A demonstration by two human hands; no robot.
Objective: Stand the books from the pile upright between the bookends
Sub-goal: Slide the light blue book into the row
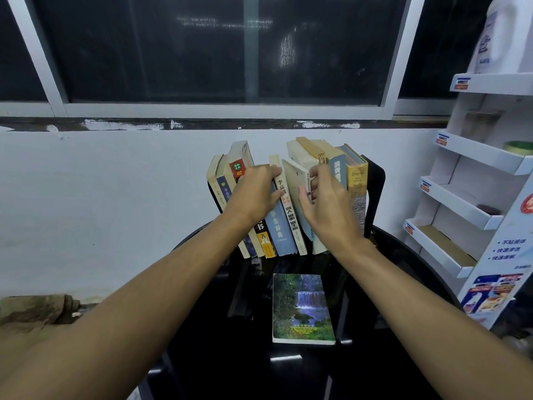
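A leaning row of books (pixel 285 203) stands against the black bookend (pixel 375 192); a waterfall-cover book (pixel 302 308) lies flat.

Both arms outstretched; left hand (pixel 255 194), right hand (pixel 327 206) fingers curled.

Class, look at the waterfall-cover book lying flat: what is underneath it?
The waterfall-cover book lies face-up on a glossy black table, in front of the row of upright books. Whether anything is tucked beneath it cannot be seen; its cover hides that spot.
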